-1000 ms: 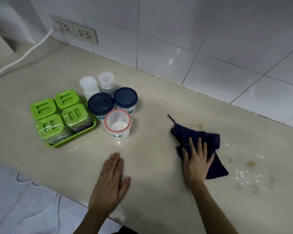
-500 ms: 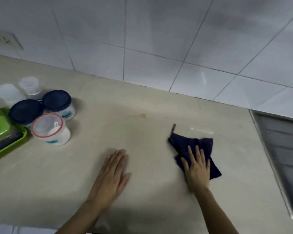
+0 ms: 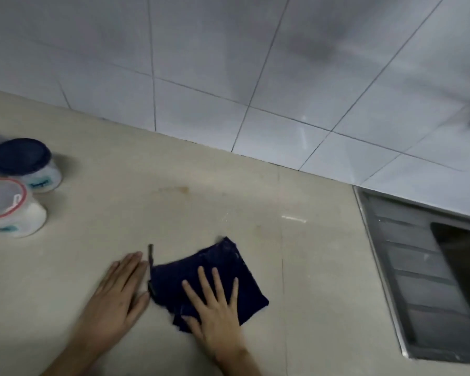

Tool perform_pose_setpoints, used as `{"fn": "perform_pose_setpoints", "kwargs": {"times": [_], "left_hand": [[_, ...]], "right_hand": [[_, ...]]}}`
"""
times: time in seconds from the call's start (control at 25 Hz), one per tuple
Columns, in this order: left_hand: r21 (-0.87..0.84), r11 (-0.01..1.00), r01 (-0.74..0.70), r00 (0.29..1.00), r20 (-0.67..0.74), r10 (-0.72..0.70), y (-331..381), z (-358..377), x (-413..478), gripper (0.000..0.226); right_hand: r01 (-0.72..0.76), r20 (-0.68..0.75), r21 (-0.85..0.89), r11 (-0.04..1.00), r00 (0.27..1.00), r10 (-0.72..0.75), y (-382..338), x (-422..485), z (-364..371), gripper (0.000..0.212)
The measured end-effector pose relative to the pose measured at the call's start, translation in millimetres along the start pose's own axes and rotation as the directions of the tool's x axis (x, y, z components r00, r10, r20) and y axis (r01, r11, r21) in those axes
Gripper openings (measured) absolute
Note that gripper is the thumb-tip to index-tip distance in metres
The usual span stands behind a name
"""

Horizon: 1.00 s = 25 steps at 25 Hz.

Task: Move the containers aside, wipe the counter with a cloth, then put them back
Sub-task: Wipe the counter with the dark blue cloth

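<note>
A dark blue cloth (image 3: 225,267) lies flat on the beige counter (image 3: 114,221) near its front edge. My right hand (image 3: 215,313) presses down on the cloth with fingers spread. Just left of the cloth, my left hand (image 3: 117,294) rests palm-down on the bare counter, holding nothing; its fingertips almost touch the cloth's edge. At the far left stand a white container with a dark blue lid (image 3: 27,164) and, in front of it, an open white container with a red rim (image 3: 8,210). Other containers are cut off by the frame's left edge.
A steel sink with a ribbed drainboard (image 3: 418,270) is set into the counter at the right. A faint brown stain (image 3: 174,189) and a few shiny wet marks (image 3: 293,219) show behind the cloth. White wall tiles (image 3: 228,63) back the counter.
My right hand has slid the cloth left toward my left hand, and the cloth now lies flatter. The view has swung right, so the green tray is out of frame and the sink shows more.
</note>
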<state>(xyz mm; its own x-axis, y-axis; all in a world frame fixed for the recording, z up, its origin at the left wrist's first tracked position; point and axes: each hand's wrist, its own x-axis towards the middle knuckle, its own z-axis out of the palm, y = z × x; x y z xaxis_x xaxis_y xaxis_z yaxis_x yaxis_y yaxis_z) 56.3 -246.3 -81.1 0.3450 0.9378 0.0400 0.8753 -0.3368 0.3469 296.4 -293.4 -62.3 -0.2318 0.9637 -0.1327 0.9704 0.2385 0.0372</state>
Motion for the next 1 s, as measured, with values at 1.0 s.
{"fn": "perform_pose_setpoints", "kwargs": {"times": [1.0], "left_hand": [[0.004,0.998,-0.055,0.993,-0.105,0.055,-1,9,5,0.058]], "right_hand": [[-0.377,0.067,0.192,0.906,0.926,0.371,43,175,-16,0.060]]}}
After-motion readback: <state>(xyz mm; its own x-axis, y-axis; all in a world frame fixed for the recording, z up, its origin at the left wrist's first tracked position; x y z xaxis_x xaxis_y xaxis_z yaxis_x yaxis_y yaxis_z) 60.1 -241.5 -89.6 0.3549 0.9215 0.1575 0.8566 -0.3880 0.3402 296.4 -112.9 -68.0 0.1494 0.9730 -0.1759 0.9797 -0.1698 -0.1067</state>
